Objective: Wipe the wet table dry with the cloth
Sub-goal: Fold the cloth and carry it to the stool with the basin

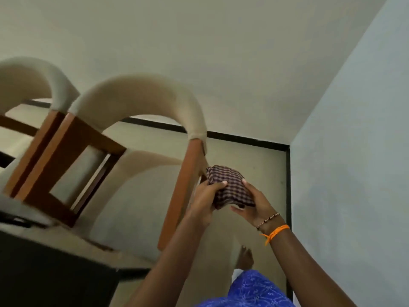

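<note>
Checked cloth (pixel 230 187) bunched at lower centre-right of frame | left hand (pixel 207 199) and right hand (pixel 254 204) both grip it, in the air | dark worktop (pixel 51 269) lower left, untouched | advice: fold a flat pad, press evenly, overlap strokes.

A home dining room: upholstered wooden chairs (pixel 124 120) beside painted walls (pixel 243 52).

Pale floor (pixel 254 156), two wooden chairs (pixel 137 134) standing on it; a bare foot (pixel 244 259)
</note>
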Demonstrator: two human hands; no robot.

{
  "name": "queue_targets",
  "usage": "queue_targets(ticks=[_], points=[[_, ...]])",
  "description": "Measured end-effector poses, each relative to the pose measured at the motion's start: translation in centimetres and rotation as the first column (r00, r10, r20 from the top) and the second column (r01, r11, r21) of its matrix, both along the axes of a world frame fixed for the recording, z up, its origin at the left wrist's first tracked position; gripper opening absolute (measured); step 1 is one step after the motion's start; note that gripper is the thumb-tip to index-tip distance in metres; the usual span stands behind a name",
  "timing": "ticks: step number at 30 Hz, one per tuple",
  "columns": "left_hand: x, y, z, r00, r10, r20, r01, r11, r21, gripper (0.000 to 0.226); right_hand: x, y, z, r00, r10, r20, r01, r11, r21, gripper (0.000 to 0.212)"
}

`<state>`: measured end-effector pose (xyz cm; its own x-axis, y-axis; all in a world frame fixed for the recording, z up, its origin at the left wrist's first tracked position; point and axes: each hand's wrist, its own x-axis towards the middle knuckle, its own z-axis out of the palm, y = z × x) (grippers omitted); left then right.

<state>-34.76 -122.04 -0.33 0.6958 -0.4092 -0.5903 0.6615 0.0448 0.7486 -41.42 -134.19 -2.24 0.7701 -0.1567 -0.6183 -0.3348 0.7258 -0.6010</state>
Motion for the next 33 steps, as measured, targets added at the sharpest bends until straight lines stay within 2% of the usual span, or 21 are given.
queue_targets(ticks=[2,4,8,11,14,16,22,25,29,33], points=[[1.6,-4.4,0.6,0.999,-0.044,-0.011,0.044,0.999,-0.008,0.023,1.4,-4.4,0.6,0.993,-0.075,0.09,0.072,0.997,0.039,0.029],[3.4,-8.7,1.0,0.997,-0.075,0.016,0.075,0.997,0.012,0.03,3.0,-8.9,1.3,0.99,-0.066,0.124,0.066,0.998,0.003,0.027],[7.2,-15.2,1.5,0.985,-0.125,0.12,0.118,0.991,0.063,0.029,7.2,-16.4,1.4,0.997,0.027,0.07,-0.008,0.966,-0.258,0.024],[10.9,-18.9,1.1,0.975,-0.116,0.19,0.101,0.991,0.087,0.03,11.5,-20.8,1.1,0.999,0.04,-0.015,-0.042,0.882,-0.47,0.027],[15.8,-22.2,-0.2,0.981,-0.056,0.186,0.037,0.994,0.106,0.032,17.1,-24.2,0.4,0.997,0.041,-0.06,-0.068,0.825,-0.561,0.021],[19.4,-23.9,-1.1,0.986,0.001,0.167,-0.018,0.995,0.102,0.032,21.2,-25.9,-0.1,0.996,0.062,-0.06,-0.086,0.816,-0.571,0.019],[31.9,-28.1,-3.1,0.974,0.221,0.055,-0.225,0.97,0.097,0.033,35.4,-29.2,-1.4,0.99,0.101,-0.098,-0.137,0.855,-0.501,0.036],[37.6,-28.7,-3.0,0.942,0.333,0.034,-0.335,0.939,0.076,0.028,42.4,-29.6,-1.7,0.977,0.185,-0.11,-0.215,0.861,-0.46,0.035],[44.1,-27.5,-2.9,0.887,0.462,0.007,-0.462,0.885,0.066,0.033,50.9,-28.4,-2.1,0.944,0.306,-0.125,-0.33,0.86,-0.39,0.03],[50.8,-25.1,-3.5,0.813,0.581,-0.03,-0.577,0.812,0.084,0.038,59.4,-26.1,-2.4,0.887,0.449,-0.109,-0.457,0.815,-0.357,0.028]])
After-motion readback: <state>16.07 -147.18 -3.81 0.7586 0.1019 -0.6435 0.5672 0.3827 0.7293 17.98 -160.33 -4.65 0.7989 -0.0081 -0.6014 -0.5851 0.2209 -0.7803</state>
